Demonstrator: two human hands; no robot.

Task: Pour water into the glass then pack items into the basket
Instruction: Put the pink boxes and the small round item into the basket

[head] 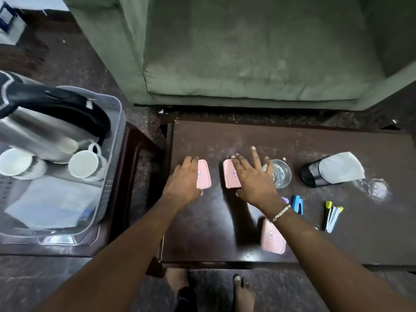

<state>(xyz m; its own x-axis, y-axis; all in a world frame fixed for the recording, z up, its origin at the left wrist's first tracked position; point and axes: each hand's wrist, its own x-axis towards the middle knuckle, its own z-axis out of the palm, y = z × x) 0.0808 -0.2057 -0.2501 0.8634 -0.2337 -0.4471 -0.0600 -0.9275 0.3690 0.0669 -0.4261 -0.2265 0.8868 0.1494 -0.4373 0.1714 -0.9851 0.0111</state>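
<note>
On the dark wooden tabletop (315,143) I lay my left hand (184,180) and right hand (252,176), each grip spread, over two flat pink lidded boxes (203,174), and should clasp both squarely, clear of the water-filled clear glass (280,173), before swinging left to the grey plastic basket (117,122).
</note>
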